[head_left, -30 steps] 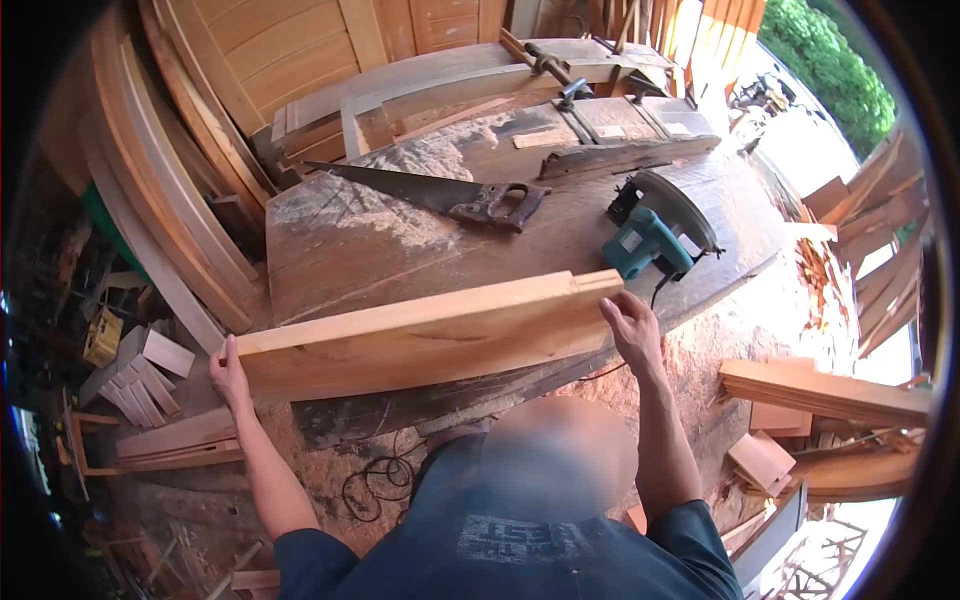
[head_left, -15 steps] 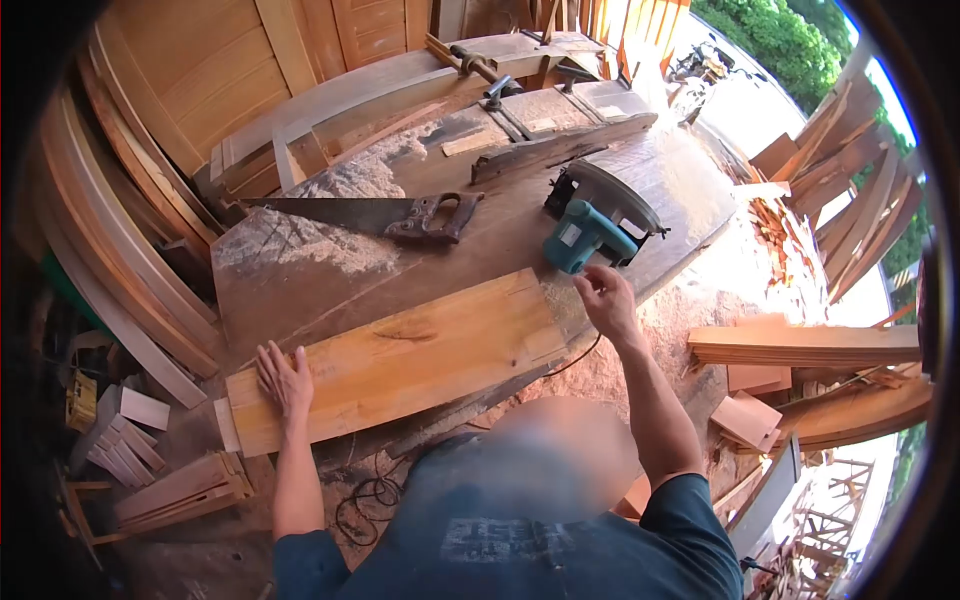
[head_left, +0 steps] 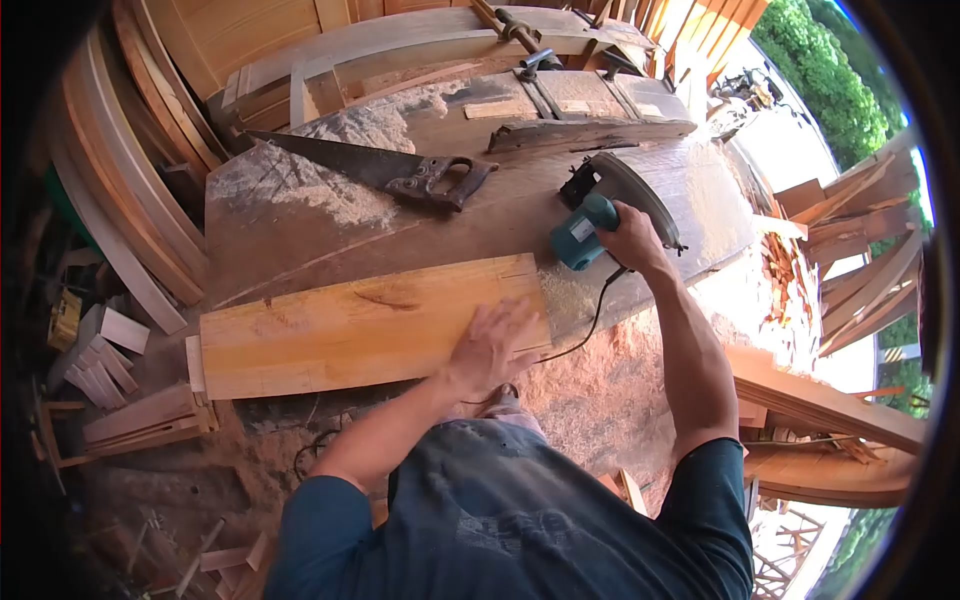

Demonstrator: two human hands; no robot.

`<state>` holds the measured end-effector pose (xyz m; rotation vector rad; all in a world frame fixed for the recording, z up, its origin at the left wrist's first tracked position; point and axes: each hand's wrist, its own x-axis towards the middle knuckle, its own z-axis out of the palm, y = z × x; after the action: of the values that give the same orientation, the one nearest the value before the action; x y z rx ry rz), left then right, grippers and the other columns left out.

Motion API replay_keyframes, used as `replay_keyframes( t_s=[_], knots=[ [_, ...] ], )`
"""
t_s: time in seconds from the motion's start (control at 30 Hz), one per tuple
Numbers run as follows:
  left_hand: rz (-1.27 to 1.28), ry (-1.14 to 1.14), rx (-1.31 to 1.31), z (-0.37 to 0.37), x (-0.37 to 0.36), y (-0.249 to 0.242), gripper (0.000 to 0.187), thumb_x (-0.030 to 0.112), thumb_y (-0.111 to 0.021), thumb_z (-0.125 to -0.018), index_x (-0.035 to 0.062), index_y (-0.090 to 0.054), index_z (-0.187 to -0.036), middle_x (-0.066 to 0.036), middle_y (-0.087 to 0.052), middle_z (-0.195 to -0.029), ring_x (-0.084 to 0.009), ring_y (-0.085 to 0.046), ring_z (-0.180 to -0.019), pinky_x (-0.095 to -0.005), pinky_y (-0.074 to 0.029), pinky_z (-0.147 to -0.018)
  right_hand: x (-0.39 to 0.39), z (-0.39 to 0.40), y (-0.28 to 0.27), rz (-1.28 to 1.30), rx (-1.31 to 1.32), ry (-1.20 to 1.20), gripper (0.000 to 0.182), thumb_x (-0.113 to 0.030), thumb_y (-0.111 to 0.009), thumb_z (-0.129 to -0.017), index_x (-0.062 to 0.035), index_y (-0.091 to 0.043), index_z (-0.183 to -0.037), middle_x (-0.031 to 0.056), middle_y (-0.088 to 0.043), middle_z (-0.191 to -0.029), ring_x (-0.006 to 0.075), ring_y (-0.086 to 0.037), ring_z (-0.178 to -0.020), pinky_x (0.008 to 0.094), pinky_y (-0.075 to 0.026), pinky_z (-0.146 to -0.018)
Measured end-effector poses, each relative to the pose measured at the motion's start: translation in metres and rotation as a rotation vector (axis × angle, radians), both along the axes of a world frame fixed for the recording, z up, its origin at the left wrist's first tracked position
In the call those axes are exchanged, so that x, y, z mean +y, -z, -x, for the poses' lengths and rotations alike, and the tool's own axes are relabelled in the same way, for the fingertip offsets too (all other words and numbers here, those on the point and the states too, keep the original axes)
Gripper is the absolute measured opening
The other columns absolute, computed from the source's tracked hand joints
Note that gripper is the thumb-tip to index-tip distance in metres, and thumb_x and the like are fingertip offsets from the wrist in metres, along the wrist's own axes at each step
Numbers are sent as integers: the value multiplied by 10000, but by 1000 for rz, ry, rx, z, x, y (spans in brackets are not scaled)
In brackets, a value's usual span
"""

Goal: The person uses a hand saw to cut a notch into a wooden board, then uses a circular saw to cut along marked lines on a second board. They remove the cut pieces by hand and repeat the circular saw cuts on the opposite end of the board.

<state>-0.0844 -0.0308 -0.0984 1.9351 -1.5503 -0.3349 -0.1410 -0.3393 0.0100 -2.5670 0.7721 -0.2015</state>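
A wide yellowish wooden board [head_left: 330, 335] lies across the near edge of the workbench [head_left: 400, 255]. My left hand [head_left: 493, 345] rests over the board's right part, fingers spread, slightly blurred. At the back right of the board, my right hand [head_left: 636, 238] is wrapped round the handle of a teal circular saw [head_left: 578, 236]. The saw stands on the bench, its dark base plate facing away from me, and its cord runs down past the board's right end. Behind the board lies a handsaw [head_left: 400, 175] with a worn wooden handle.
Sawdust [head_left: 350, 130] covers the bench's far left. A rough dark plank [head_left: 590, 134] and clamps [head_left: 535, 60] on a curved timber stand at the back. Curved boards [head_left: 110, 180] lean at left. Stacked timber [head_left: 825, 395] lies at right, over shavings on the floor.
My left hand has slid from the board's left end to its right part. My right hand has reached forward and taken hold of the circular saw's handle. The view has shifted.
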Motion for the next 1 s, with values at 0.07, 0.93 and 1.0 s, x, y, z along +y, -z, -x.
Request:
replay_keyframes(
  t_s=[0.07,0.93,1.0],
  knots=[
    [-122,-406,-147,-77,23,28,854,590,-586,-913,32,-367,-1521,-249,-303,-1588,-369,-228,-1505,-554,-127,-1221,6,6,-17,-39,25,78,321,-183,-691,-814,-60,-693,-1111,211,-718,-926,365,-711,-865,415,-549,-774],
    [-123,-83,-130,-150,42,30,1199,850,-665,-595,62,-445,-1472,-112,-580,-1269,-280,-546,-1148,-462,-383,-988,331,68,-81,-736,224,645,446,-138,-805,-832,19,-621,-1206,118,-736,-984,163,-702,-923,314,-541,-845],
    [-117,-67,-140,-150,42,31,1285,892,-652,-528,66,-423,-1486,-118,-564,-1286,-273,-527,-1152,-449,-366,-997,334,63,-79,-717,171,654,440,-135,-804,-826,19,-624,-1196,109,-733,-958,153,-696,-894,309,-543,-826]
  ],
)
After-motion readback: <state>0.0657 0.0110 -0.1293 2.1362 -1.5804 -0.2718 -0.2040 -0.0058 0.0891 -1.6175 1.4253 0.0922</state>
